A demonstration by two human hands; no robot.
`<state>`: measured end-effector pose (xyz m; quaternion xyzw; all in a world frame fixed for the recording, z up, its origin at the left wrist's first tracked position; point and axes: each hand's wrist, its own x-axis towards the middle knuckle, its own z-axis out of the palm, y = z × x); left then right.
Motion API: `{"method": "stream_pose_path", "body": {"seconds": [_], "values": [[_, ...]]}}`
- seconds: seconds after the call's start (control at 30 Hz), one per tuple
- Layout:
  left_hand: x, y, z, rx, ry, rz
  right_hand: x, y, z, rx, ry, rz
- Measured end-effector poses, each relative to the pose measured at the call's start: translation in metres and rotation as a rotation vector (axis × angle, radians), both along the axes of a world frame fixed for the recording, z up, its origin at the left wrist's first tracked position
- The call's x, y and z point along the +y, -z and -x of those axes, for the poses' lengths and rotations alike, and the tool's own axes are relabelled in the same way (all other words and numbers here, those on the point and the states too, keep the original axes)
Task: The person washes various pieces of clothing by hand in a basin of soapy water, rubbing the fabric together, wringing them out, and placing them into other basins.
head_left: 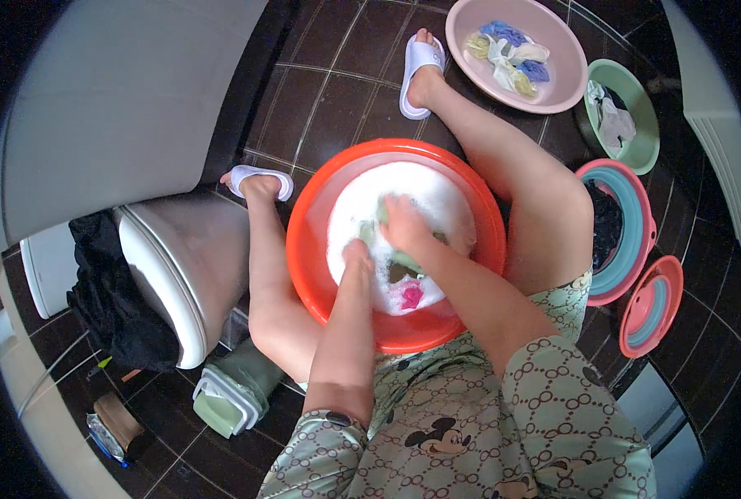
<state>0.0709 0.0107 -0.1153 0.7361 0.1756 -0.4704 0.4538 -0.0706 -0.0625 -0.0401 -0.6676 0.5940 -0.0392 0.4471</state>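
An orange-red basin sits between my legs, filled with thick white suds. Pale green cloth shows through the foam around both hands. My right hand is closed on this wet cloth near the middle of the basin, its fingers partly covered by foam. Just to the left, my left hand dips into the suds beside the cloth, and its fingers are hidden. A bright pink piece pokes out of the foam near the basin's front side.
At the far right stand a pink basin with wet clothes, a green basin with clothes, and a pink-and-blue basin holding dark cloth. A smaller coral basin is nearer. Left are a toilet, black cloth and a green bin.
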Motion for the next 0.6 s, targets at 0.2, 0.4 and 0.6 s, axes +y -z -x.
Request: {"method": "stream_pose_path", "body": {"seconds": [0.2,0.4,0.6], "values": [[-0.042,-0.060,0.047,0.013,0.188,-0.060,-0.034,0.059,0.023,-0.074,0.206,-0.108],[-0.029,-0.102,0.001,0.845,0.279,0.735,0.029,-0.094,-0.008,-0.376,0.024,0.186],[-0.033,-0.117,0.023,0.645,0.279,0.686,0.057,-0.137,0.005,-0.540,-0.020,0.423]]}}
